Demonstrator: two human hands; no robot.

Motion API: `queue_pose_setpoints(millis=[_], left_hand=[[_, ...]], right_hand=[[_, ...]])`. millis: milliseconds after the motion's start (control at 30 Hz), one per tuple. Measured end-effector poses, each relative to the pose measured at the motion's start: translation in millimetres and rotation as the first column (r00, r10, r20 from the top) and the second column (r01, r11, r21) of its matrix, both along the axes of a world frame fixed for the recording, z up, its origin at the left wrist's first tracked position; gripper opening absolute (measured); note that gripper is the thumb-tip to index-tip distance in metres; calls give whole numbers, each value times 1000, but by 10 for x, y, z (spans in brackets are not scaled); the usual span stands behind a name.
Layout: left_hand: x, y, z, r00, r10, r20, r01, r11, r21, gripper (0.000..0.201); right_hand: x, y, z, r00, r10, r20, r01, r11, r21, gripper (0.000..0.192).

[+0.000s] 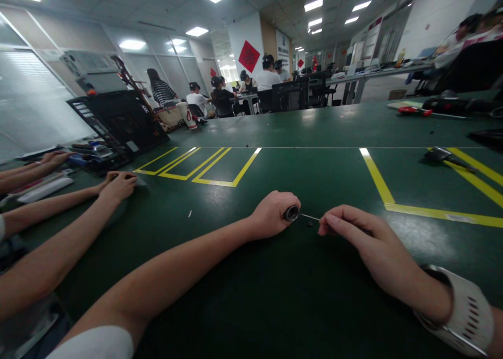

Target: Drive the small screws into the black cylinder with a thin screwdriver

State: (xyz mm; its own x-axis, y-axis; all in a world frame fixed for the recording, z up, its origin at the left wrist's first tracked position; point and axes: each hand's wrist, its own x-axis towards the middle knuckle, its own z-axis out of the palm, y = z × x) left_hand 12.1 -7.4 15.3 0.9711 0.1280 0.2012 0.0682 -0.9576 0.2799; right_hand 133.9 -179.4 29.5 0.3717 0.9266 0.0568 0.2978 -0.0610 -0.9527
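Observation:
My left hand (pixel 273 212) is closed around a dark cylindrical part, whose round open metal-rimmed end (pixel 291 213) faces right. The rest of that part is hidden in the fist. Thumb and fingers of my right hand (pixel 359 233) pinch a thin straight metal rod (pixel 309 217); its left tip reaches the cylinder's end or stops just beside it, I cannot tell which. Below the rod, a small dark round piece (pixel 310 224) lies on the green table (pixel 251 275). A pale watch strap (pixel 463 306) circles my right wrist.
Yellow tape outlines (pixel 214 183) mark the table. A dark tool (pixel 442 154) lies on the right-hand tape, and a red-handled screwdriver (pixel 414 111) farther back. At left are co-workers' hands (pixel 118 185) and a black frame (pixel 118 120). People sit at desks beyond.

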Motion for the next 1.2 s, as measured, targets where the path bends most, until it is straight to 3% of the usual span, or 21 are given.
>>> queue_pose_setpoints(millis=[67,167,267,367,467,667,1000,1200], left_hand=[[2,-13,5,1000,-5,-9,5,999,44,8],[2,-27,18,999,-15,-36,18,996,88,9],[-3,-24,26,998,-26,-49,30,997,75,9],[-6,-6,19,998,-62,-30,62,998,21,7],[-2,14,1,996,-84,7,84,995,-50,5],[7,17,-12,995,-51,80,62,988,-142,5],[9,26,-59,988,56,141,-32,985,-167,3],[15,31,-86,970,143,198,-86,959,-272,16]], right_hand=[[-13,-11,11,997,21,78,-19,1000,-24,27],[-6,-8,10,997,43,60,-42,999,-16,28],[25,15,-11,993,27,-114,-25,999,21,27],[44,39,-28,934,27,-357,-15,999,36,24],[38,51,-29,889,33,-458,-20,999,32,23],[7,46,-6,884,7,-468,9,999,32,22],[59,34,-71,861,-100,-499,192,972,137,18],[67,40,-139,900,-166,-403,262,945,196,14]])
